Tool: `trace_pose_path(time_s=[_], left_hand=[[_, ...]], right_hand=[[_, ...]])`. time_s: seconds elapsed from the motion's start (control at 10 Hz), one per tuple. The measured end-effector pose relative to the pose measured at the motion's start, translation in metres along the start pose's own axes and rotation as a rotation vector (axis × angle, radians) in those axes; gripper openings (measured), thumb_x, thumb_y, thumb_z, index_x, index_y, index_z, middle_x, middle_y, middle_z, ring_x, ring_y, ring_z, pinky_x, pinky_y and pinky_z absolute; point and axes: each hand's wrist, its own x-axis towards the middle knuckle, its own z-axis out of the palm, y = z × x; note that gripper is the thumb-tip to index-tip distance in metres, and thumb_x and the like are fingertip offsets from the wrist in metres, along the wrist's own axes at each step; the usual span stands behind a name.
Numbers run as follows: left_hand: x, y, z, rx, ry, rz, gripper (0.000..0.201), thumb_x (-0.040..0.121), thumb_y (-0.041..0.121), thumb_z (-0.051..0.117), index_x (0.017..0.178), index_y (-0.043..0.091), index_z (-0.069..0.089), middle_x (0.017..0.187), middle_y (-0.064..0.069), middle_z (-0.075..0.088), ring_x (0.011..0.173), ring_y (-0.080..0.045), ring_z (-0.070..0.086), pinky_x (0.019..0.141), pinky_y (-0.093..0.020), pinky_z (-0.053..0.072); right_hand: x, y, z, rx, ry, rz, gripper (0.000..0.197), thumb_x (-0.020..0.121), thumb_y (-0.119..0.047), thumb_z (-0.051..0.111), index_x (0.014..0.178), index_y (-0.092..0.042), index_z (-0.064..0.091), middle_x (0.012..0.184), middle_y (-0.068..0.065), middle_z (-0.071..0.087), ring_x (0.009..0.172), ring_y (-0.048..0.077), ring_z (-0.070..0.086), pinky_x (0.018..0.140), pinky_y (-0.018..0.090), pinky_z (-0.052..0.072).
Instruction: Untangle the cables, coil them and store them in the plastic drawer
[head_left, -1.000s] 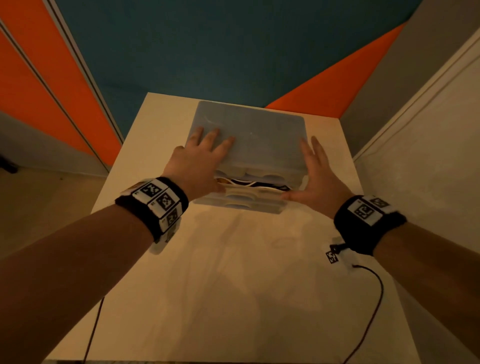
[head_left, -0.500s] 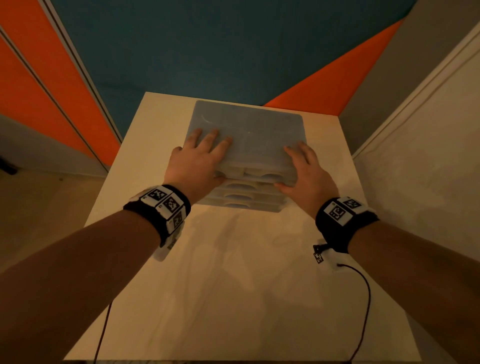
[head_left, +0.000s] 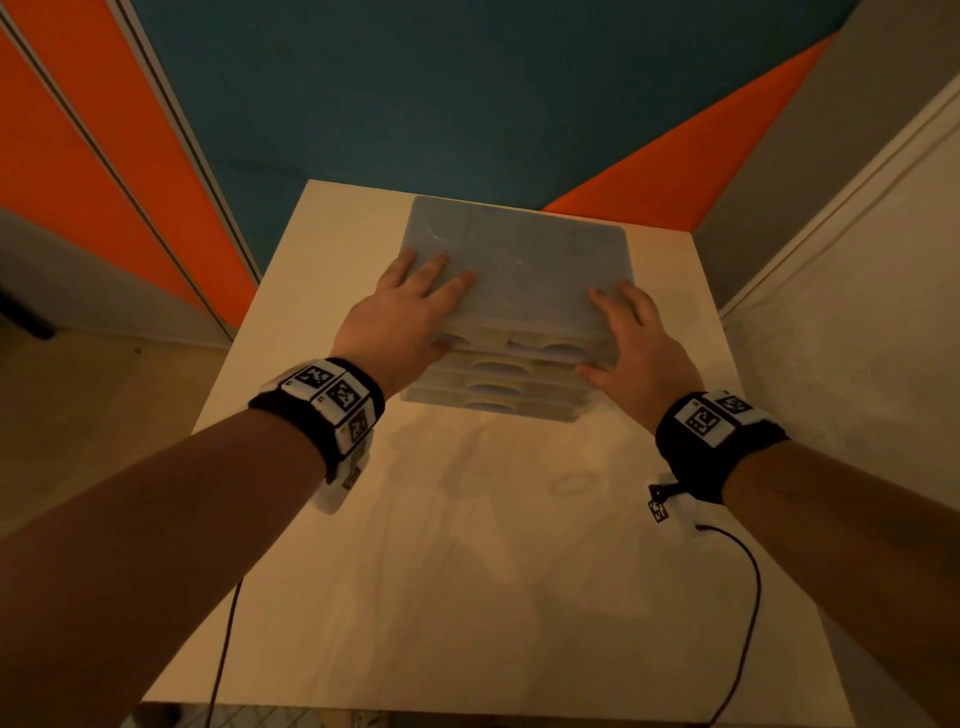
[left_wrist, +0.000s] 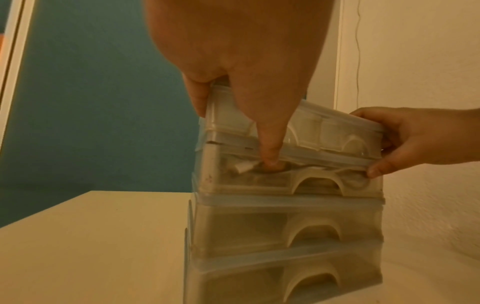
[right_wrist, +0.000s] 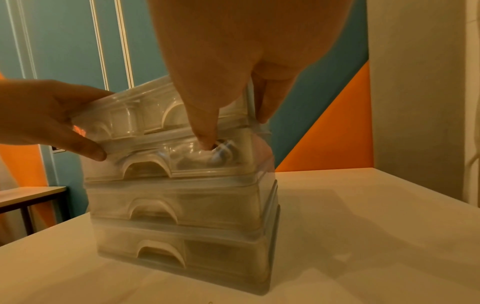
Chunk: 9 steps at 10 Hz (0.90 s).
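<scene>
A translucent plastic drawer unit stands at the far end of a pale bench, both of a person's hands clasped on its top tier. The left hand lies with fingers spread flat on the lid and its thumb pressed against the front of the second drawer. The right hand grips the opposite corner the same way, fingers over the top edge, thumb on that drawer's front. Through the drawer's clear wall a white cable shows, lying inside. The two drawers below sit flush in the stack. Black wristbands with printed markers wrap both wrists, and a thin dark lead trails from the right one across the bench.
</scene>
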Motion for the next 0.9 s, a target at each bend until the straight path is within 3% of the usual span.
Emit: trace_pose_path(time_s=[0.4, 0.5, 0.6, 0.8, 0.9], left_hand=[[0.005, 0.008, 0.0, 0.002, 0.016, 0.014, 0.089, 0.085, 0.036, 0.072, 0.156, 0.033, 0.018, 0.163, -0.005, 0.02, 0.15, -0.035, 0.012, 0.106, -0.051, 0.042], [0.004, 0.007, -0.001, 0.017, 0.005, 0.023, 0.091, 0.084, 0.043, 0.071, 0.156, 0.033, 0.015, 0.164, -0.005, 0.018, 0.15, -0.036, 0.012, 0.112, -0.052, 0.036], [0.002, 0.005, -0.003, 0.025, 0.017, 0.029, 0.087, 0.087, 0.049, 0.066, 0.156, 0.033, 0.015, 0.165, -0.003, 0.015, 0.151, -0.034, 0.011, 0.117, -0.052, 0.026], [0.002, 0.006, -0.006, -0.014, -0.003, 0.019, 0.082, 0.09, 0.047, 0.063, 0.156, 0.034, 0.016, 0.164, 0.001, 0.018, 0.152, -0.03, 0.011, 0.114, -0.05, 0.032], [-0.007, 0.004, -0.007, -0.048, 0.064, 0.004, 0.085, 0.088, 0.055, 0.061, 0.156, 0.034, 0.013, 0.165, 0.0, 0.015, 0.152, -0.03, 0.011, 0.12, -0.048, 0.022]], right_hand=[[0.004, 0.004, -0.004, 0.009, -0.012, 0.013, 0.084, 0.077, -0.027, 0.077, 0.147, -0.028, 0.03, 0.156, 0.007, 0.016, 0.135, 0.028, 0.037, 0.097, 0.046, 0.049], [0.003, 0.004, -0.005, 0.051, 0.005, -0.011, 0.079, 0.081, -0.034, 0.074, 0.147, -0.026, 0.031, 0.156, 0.009, 0.018, 0.135, 0.026, 0.036, 0.099, 0.042, 0.045], [0.003, 0.003, -0.006, 0.067, 0.017, -0.013, 0.068, 0.087, -0.037, 0.066, 0.146, -0.025, 0.033, 0.156, 0.009, 0.019, 0.138, 0.027, 0.034, 0.1, 0.045, 0.045], [0.004, 0.001, -0.008, 0.061, -0.023, 0.017, 0.068, 0.089, -0.038, 0.063, 0.147, -0.029, 0.03, 0.159, 0.006, 0.014, 0.138, 0.028, 0.034, 0.102, 0.048, 0.044], [0.001, 0.004, -0.011, 0.09, -0.02, 0.008, 0.071, 0.088, -0.046, 0.061, 0.148, -0.03, 0.026, 0.16, 0.005, 0.013, 0.141, 0.026, 0.031, 0.107, 0.044, 0.04]])
